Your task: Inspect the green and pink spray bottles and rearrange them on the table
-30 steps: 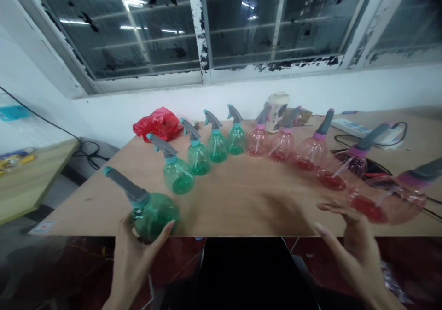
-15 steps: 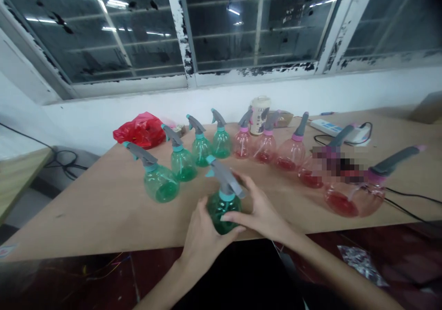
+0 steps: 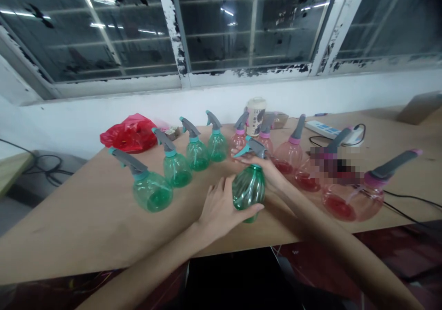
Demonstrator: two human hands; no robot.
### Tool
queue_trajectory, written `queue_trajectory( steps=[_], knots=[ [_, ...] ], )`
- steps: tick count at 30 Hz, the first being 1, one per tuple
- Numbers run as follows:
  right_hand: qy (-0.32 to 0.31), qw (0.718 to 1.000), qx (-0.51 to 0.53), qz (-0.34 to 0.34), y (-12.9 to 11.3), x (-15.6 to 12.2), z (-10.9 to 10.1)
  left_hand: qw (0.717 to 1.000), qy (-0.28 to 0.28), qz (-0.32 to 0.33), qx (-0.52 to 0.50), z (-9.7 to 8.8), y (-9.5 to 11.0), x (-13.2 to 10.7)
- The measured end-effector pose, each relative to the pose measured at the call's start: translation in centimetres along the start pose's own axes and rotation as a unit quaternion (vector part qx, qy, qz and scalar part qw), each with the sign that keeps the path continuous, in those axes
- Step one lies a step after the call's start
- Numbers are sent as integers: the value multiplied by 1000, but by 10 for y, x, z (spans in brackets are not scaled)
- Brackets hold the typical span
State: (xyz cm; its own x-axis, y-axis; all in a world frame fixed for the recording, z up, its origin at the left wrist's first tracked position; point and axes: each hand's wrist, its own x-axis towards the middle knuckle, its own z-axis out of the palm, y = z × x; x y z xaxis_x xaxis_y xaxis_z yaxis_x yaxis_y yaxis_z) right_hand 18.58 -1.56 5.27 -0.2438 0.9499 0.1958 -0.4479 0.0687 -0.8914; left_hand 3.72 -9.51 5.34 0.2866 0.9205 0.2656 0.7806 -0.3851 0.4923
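Observation:
A green spray bottle (image 3: 249, 188) with a grey and teal trigger head stands lifted near the middle of the wooden table (image 3: 86, 218). My left hand (image 3: 221, 206) wraps round its body from the left, thumb across the front. My right hand (image 3: 267, 169) closes on the neck just under the trigger head. Behind runs a curved row of spray bottles: several green ones (image 3: 152, 190) on the left and several pink ones (image 3: 293, 151) on the right.
A red plastic bag (image 3: 129, 135) lies at the back left. A paper cup (image 3: 254, 109) stands by the wall behind the row. A white power strip (image 3: 328, 129) and black cables lie at the back right. Another pink bottle (image 3: 355, 195) sits near the front right edge.
The green bottle came from the table's left front edge to the middle and a little farther back. My right hand joined it and now grips the neck; the view shifted left.

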Motion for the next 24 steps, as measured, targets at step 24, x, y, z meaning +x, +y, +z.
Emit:
queue_trajectory(
  steps=[24],
  knots=[
    [-9,991,83,108,19,8,-26,886,76,-121,-441,33,-78,34]
  ],
)
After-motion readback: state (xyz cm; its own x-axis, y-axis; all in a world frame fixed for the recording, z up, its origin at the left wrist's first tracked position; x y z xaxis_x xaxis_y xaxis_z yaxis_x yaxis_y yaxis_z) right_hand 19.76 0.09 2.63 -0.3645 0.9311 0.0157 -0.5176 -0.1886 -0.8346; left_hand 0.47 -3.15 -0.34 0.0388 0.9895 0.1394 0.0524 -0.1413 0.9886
